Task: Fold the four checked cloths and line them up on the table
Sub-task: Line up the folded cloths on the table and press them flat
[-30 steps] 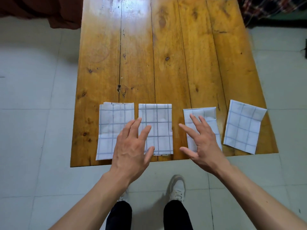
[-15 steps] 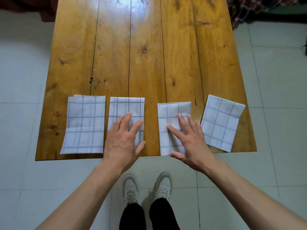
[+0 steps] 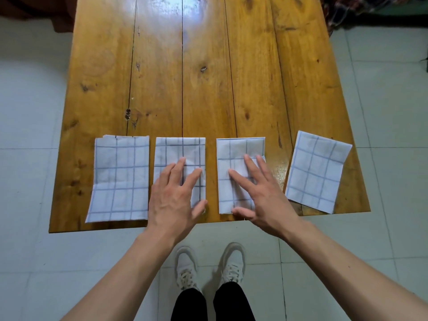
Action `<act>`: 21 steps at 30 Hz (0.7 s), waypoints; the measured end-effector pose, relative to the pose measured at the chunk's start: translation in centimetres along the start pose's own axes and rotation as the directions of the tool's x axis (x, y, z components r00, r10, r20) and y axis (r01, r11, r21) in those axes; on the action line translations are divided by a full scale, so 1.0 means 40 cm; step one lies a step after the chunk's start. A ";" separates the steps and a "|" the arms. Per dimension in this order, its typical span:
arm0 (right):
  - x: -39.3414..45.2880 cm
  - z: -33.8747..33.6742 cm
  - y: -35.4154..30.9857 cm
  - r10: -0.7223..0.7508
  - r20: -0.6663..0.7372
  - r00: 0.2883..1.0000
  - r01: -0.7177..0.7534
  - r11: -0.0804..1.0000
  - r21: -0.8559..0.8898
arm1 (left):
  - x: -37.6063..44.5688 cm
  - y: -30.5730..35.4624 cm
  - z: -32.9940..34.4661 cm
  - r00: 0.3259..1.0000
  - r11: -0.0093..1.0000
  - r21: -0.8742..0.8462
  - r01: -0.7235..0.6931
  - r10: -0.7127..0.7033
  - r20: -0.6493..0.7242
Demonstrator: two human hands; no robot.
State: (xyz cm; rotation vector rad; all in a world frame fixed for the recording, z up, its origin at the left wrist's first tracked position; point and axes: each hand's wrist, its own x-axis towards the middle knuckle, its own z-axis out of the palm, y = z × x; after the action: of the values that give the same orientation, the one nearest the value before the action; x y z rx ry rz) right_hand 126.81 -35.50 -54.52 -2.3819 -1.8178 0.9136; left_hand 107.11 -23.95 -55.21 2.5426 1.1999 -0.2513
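Several folded white cloths with blue checks lie in a row along the near edge of the wooden table (image 3: 208, 77). The far-left cloth (image 3: 119, 179) and the tilted far-right cloth (image 3: 316, 171) lie untouched. My left hand (image 3: 176, 195) rests flat with spread fingers on the second cloth (image 3: 179, 149). Over the third cloth (image 3: 234, 156) my right hand (image 3: 257, 193) lies flat, fingers straight, thumb at the cloth's near edge. Neither hand grips anything.
Pale tiled floor (image 3: 30, 112) surrounds the table. My white shoes (image 3: 208, 262) stand just below the near table edge. Dark fabric (image 3: 347, 8) sits at the far right corner, and a dark red cloth hangs at the far left.
Both hands moved forward from above the near edge onto the second and third cloths and now lie flat on them. The view shifted so the table sits more centred.
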 end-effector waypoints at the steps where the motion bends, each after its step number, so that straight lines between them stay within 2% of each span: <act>1: 0.002 0.001 -0.005 0.004 0.000 1.000 -0.004 1.000 -0.002 | 0.000 -0.001 -0.001 1.000 1.000 -0.002 -0.003 0.003 -0.001; 12: 0.021 0.005 -0.027 -0.033 0.006 0.999 0.033 0.999 -0.027 | -0.001 -0.004 -0.006 1.000 0.998 -0.064 -0.005 0.004 -0.023; 17: 0.022 0.003 -0.030 -0.034 0.009 0.999 0.034 0.999 -0.012 | 0.003 -0.010 -0.007 0.999 1.000 -0.012 -0.009 0.008 -0.045; 21: 0.022 0.007 -0.024 -0.038 0.001 0.999 0.038 0.999 -0.008 | 0.002 -0.029 -0.020 0.998 0.997 0.031 -0.069 0.068 0.016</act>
State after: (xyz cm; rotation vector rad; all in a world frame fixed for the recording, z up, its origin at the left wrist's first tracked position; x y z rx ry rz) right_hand 125.99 -34.51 -54.79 -2.3439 -1.8632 0.9050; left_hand 106.27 -22.93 -54.73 2.5989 1.1090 -0.2754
